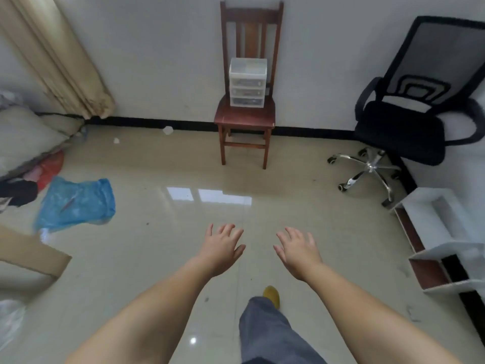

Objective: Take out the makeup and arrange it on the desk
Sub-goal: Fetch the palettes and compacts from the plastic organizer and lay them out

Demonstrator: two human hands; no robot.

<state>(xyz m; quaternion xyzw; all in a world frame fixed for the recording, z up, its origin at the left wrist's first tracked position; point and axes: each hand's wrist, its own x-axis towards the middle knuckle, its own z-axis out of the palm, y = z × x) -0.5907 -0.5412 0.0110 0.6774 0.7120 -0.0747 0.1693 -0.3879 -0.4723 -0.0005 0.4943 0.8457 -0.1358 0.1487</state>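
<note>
A small translucent plastic drawer unit [247,83] with three drawers stands on the seat of a dark wooden chair [245,118] against the far wall. Its contents are too faint to make out. My left hand [223,245] and my right hand [296,246] are stretched out in front of me over the tiled floor, palms down, fingers spread and relaxed, holding nothing. Both hands are well short of the chair.
A black office chair [404,122] on castors stands at the right, with a white shelf unit [443,240] lying below it. A blue plastic bag [76,202], a pile of clothes and cardboard [29,254] lie at the left. My leg and yellow shoe [271,295] show below.
</note>
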